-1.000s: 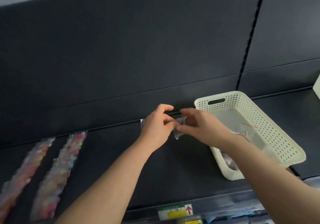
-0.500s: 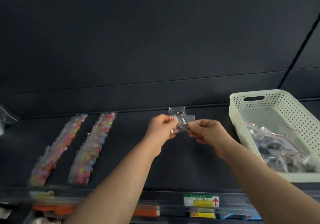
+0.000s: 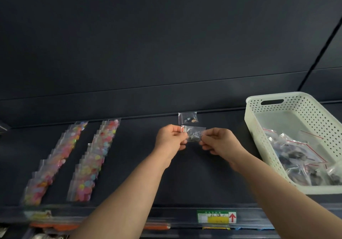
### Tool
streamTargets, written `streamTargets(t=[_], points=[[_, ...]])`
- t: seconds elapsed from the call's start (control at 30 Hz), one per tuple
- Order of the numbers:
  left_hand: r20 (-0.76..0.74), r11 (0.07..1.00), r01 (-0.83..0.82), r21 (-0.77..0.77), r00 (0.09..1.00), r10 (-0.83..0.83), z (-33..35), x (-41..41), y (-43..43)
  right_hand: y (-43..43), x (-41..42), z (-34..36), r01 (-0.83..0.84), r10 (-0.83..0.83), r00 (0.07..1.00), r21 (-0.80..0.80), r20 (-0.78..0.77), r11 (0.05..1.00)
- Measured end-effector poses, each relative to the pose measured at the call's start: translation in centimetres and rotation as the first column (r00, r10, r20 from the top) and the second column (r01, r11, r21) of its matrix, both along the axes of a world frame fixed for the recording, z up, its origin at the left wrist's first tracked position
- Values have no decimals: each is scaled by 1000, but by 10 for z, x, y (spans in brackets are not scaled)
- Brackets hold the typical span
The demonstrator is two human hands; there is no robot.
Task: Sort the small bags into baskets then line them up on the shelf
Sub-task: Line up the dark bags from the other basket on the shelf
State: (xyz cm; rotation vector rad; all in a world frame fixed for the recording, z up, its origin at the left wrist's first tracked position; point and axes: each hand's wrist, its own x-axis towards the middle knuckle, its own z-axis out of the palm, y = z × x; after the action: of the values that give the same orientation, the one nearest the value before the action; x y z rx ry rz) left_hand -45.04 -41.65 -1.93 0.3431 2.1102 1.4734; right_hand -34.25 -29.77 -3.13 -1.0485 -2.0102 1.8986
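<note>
Both hands held one small clear bag (image 3: 194, 134) between them. The left hand (image 3: 171, 139) pinched its left edge, beside a red strip, and the right hand (image 3: 219, 143) pinched its right edge. Small dark pieces were inside it. Just beyond the hands, a second small bag (image 3: 187, 118) lay flat on the dark shelf (image 3: 203, 175). To the right of the right hand stood a white perforated basket (image 3: 261, 135) with more clear bags (image 3: 299, 157) in it. Well to the left of the left hand lay two rows of bags with colourful beads, the nearer row (image 3: 94, 157) and the farther row (image 3: 55, 162). Below the right forearm, a green and yellow label (image 3: 216, 217) carried a red arrow pointing up. Its writing was too blurred to read.
</note>
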Motion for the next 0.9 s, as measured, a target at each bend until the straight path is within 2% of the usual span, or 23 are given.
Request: streamTargets(t=[0.13,0.23,0.4,0.63,0.77,0.9], points=[[-32,998,-24,-53,999,22,-12,-11,9,8,-15,-13,-39,7,995,306,103,951],[-130,991,-71,-111,990,57,-22,-25,19,15,-32,-16,-45,-38,986,482,161,875],[-308,966,-133,-224,950,59,-29,-49,37,23,-61,-15,11,-141,971,551,195,835],[-388,894,-107,-435,918,-79,-38,-64,49,25,-73,-25,20,-227,940,621,257,784],[-466,905,-103,-412,878,-112,-40,-63,44,26,-74,-28,28,-258,929,645,264,764],[-529,908,2,-420,812,-246,-47,-57,36,25,-75,-31,23,-273,922,666,274,746]])
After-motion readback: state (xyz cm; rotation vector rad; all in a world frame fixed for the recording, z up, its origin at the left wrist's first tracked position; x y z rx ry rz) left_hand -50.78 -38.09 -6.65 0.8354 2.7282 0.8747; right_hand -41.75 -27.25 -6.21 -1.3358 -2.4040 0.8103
